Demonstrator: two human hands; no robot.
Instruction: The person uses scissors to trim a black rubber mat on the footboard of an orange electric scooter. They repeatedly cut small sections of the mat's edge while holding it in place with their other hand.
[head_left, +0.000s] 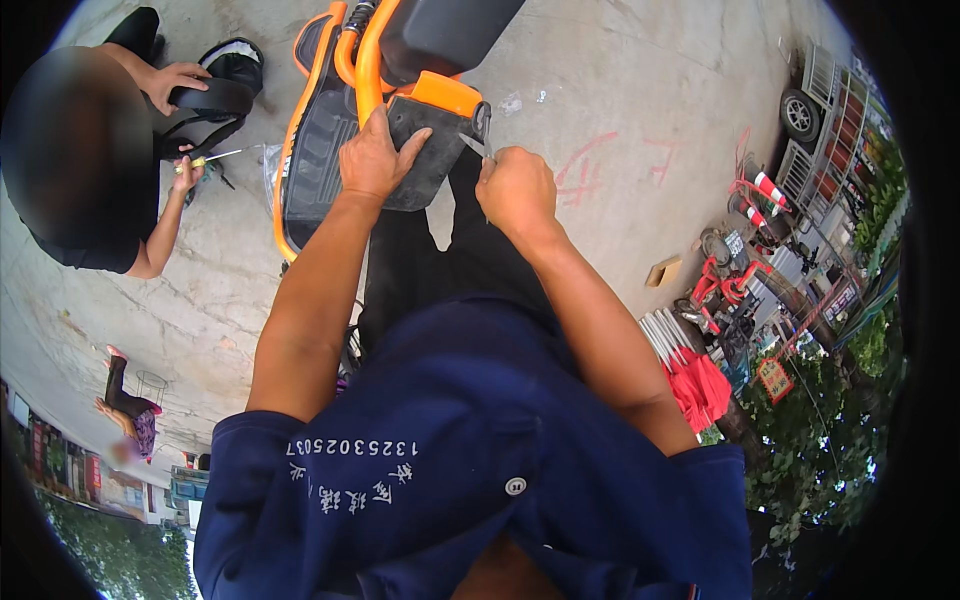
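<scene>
My left hand (377, 156) lies on a black plate (429, 154) at the end of an orange and black vehicle, perhaps a small scooter, its thumb stretched across the plate. In my right hand (516, 187), closed in a fist, is a metal tool (487, 152) with a pointed tip, beside the plate's right edge; it looks like scissors or pliers, and the fist hides its handles. An orange part (442, 91) sits at the plate's upper edge. Left of it runs a ribbed black footboard (322, 157) with an orange rim. A black box-shaped part (448, 34) is above.
At the left, a person (90, 165) in black holds a screwdriver (217, 156) near a black wheel or fender (214, 97). A clear plastic bag (271, 176) lies by the footboard. Farther off are a seated person (131, 409), a cardboard box (664, 271), a folded red umbrella (697, 390) and parked vehicles (801, 115).
</scene>
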